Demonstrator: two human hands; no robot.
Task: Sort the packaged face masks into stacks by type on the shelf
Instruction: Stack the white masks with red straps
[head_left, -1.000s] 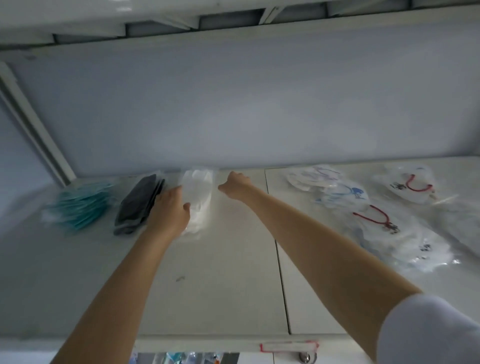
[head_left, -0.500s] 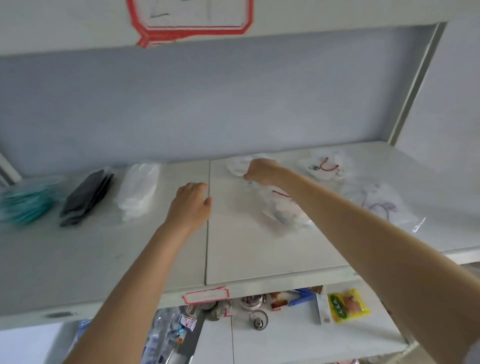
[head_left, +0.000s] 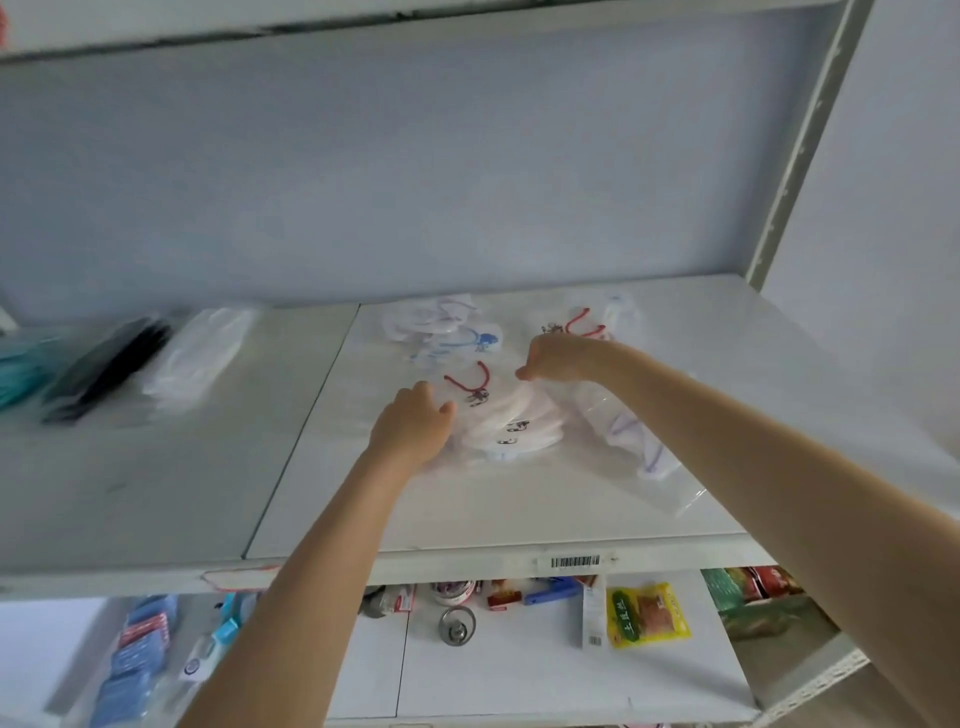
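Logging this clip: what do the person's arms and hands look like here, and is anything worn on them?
The left forearm and right forearm are bare, with no sleeve in view. The left hand and right hand wear no gloves, and no ring, watch or bracelet shows.

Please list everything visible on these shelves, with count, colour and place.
Stack of teal packaged masks: one, teal, upper shelf far left
Stack of black packaged masks: one, black, beside teal
Stack of white packaged masks: one, white, beside black
Loose clear-bagged masks: several, red, blue, purple cords, right panel
Barcode label: one, white, shelf front edge
Yellow printed packet: one, yellow, lower shelf
Blue packets: several, blue, lower shelf left
Left grip: one, bare, on red-corded bag, hold unclear
Right grip: one, bare, over bags, hold unclear
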